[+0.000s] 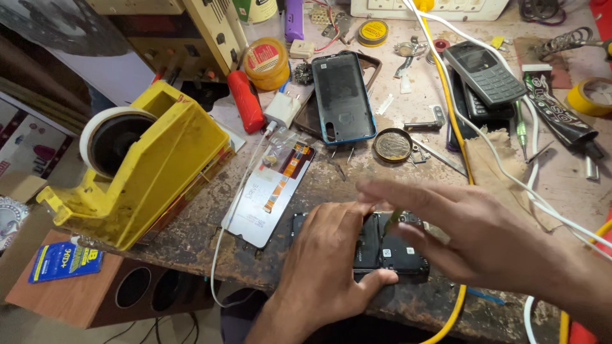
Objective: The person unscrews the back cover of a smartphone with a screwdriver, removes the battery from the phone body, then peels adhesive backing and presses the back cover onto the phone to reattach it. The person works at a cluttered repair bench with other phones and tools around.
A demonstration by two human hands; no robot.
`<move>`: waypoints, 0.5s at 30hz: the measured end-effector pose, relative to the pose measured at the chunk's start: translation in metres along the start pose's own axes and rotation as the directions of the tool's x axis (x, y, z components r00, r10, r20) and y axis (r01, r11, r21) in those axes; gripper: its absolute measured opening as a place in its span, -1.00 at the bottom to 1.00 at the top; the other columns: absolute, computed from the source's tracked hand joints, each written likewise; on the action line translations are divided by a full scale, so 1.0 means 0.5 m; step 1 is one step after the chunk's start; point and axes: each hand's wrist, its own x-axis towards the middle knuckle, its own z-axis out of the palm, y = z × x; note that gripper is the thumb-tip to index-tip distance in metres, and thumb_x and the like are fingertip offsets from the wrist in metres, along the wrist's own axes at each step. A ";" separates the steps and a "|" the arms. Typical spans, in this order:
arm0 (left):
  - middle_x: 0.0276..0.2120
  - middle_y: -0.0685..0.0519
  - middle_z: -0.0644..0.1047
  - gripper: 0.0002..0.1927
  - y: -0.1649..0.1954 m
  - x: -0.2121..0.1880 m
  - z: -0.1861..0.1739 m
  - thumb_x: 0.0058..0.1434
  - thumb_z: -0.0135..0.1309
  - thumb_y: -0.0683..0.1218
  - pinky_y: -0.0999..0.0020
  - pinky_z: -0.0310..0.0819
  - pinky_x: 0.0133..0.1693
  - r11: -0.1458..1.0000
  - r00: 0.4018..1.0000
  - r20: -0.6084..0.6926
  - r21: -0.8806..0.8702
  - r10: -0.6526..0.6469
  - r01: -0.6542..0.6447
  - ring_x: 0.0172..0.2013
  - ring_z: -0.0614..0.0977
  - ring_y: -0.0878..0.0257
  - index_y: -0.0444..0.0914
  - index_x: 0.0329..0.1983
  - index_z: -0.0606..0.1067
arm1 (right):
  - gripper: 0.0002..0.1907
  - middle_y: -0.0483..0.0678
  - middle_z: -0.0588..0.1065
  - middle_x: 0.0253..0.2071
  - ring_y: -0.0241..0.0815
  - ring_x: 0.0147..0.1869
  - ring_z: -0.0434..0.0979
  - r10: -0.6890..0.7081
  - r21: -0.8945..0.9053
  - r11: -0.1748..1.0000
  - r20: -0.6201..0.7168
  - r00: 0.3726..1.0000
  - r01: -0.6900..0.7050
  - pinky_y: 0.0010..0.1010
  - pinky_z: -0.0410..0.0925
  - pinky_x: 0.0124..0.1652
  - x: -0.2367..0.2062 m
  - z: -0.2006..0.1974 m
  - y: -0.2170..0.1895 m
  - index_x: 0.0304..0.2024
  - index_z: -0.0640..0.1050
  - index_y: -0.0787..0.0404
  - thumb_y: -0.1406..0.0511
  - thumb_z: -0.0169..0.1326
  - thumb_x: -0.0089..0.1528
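1. Cluttered and scarred, the brown workbench (357, 178) carries repair odds and ends right up to its near edge, which runs just below the opened phone (389, 248).
2. That phone lies flat, back removed, dark insides showing, with its long axis running left to right along the near edge of the bench.
3. Over the phone's left half rests the left hand (331, 255), fingers bent down onto it and thumb stretched along its near side, pinning it rather than clasping it.
4. Above the phone's right half hovers the right hand (472, 236), blurred, fingers spread and pointing left; a thin greenish tool seems to sit between them, but I cannot tell how it is held.
5. Both hands are at the phone; the left is the one touching it.
6. Left of the phone, just beside it, lies a detached display panel (268, 194); farther left stands a yellow tape dispenser (140, 172).
7. Beyond the phone lie a blue-rimmed phone back cover (343, 97) and a small round tin (392, 145).
8. Right of the phone a yellow cable (454, 127) crosses the bench, so free room is tight.
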 end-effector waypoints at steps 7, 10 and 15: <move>0.06 -0.15 0.49 0.06 -0.003 -0.001 0.005 -0.08 0.45 0.09 0.04 0.31 0.17 0.997 0.996 0.043 0.012 -0.079 0.079 0.11 0.48 -0.11 -0.40 0.40 0.20 | -0.39 -0.09 0.67 -0.01 -0.21 -0.05 0.74 -0.005 0.110 0.994 0.098 0.995 -0.006 -0.39 0.55 -0.20 0.002 0.000 0.003 0.34 0.36 0.14 0.34 0.13 0.23; 0.07 -0.10 0.52 0.11 -0.001 -0.003 0.006 -0.08 0.45 0.09 0.05 0.31 0.17 0.998 0.998 0.030 -0.009 -0.060 0.061 0.10 0.50 -0.08 -0.40 0.45 0.17 | -0.41 -0.19 0.68 -0.10 -0.34 -0.15 0.69 0.219 -0.135 0.967 -0.003 0.976 -0.217 -0.43 0.53 -0.27 -0.009 0.007 0.001 0.26 0.47 -0.13 0.11 0.30 0.17; 0.05 -0.11 0.53 0.07 0.000 0.000 0.005 -0.08 0.44 0.09 0.05 0.31 0.17 0.998 0.998 0.030 -0.010 -0.062 0.063 0.10 0.50 -0.07 -0.39 0.40 0.18 | -0.37 -0.19 0.69 -0.18 -0.24 -0.18 0.71 0.128 -0.023 0.992 0.050 0.991 -0.127 -0.38 0.55 -0.26 -0.012 0.003 0.017 0.32 0.44 -0.03 0.20 0.26 0.19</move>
